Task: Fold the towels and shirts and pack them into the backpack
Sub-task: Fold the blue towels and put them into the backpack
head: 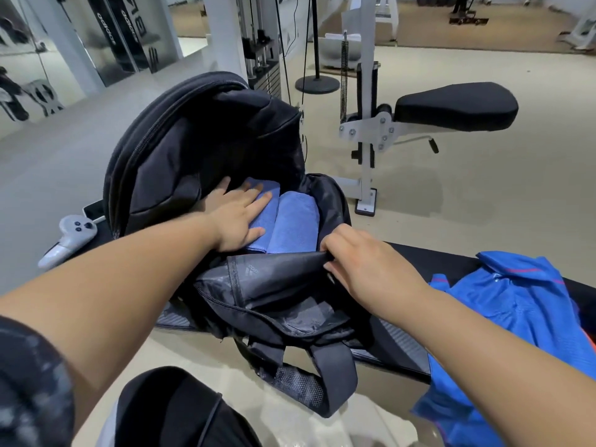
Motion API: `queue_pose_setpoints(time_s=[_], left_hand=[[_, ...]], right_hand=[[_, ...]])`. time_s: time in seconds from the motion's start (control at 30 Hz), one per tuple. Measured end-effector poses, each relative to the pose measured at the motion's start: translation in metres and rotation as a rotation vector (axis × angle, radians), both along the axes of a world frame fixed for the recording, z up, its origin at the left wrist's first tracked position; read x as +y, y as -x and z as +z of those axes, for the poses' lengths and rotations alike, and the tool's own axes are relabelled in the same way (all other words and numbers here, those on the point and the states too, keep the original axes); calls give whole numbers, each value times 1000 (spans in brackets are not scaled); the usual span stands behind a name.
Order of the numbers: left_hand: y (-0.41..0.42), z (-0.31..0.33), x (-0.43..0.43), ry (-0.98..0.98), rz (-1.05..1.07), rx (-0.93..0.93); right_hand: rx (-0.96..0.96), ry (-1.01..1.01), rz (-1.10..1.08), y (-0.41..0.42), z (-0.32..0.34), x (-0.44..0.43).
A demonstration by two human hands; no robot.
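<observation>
A black backpack [180, 150] lies open on a black bench, its flap raised at the back. Two folded blue towels sit side by side inside the main compartment. My left hand [237, 214] lies flat, fingers spread, on the left blue towel [269, 191]. The right blue towel [296, 221] lies bare beside it. My right hand [358, 262] pinches the front edge of the backpack's opening [283, 264] and holds it toward me. A blue shirt [516, 317] lies spread out and unfolded on the bench to the right.
A white game-style controller [69, 237] lies on the bench's left end. Behind the bench stands a white gym machine with a black padded seat [454, 106]. Backpack straps [325, 372] hang off the bench's near edge. Pale floor surrounds the bench.
</observation>
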State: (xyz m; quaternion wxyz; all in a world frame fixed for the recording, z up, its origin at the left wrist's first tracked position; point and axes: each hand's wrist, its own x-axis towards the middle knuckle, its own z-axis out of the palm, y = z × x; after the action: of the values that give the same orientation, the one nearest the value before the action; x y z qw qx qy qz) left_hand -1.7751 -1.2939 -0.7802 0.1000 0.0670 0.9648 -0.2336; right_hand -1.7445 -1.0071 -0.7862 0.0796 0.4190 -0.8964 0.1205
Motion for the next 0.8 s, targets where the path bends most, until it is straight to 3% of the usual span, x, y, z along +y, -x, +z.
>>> queue_pose_setpoints(time_s=[0.27, 0.5, 0.7, 0.8], left_hand=[[14, -22, -10, -170, 82, -128], [23, 18, 16, -89, 82, -96], [-40, 46, 76, -652, -83, 157], [-74, 51, 111, -582, -174, 121]], right_hand=[[-18, 42, -19, -6, -2, -2], [-141, 170, -68, -13, -6, -1], [-422, 279, -307, -5, -26, -1], [-578, 256, -375, 6, -40, -6]])
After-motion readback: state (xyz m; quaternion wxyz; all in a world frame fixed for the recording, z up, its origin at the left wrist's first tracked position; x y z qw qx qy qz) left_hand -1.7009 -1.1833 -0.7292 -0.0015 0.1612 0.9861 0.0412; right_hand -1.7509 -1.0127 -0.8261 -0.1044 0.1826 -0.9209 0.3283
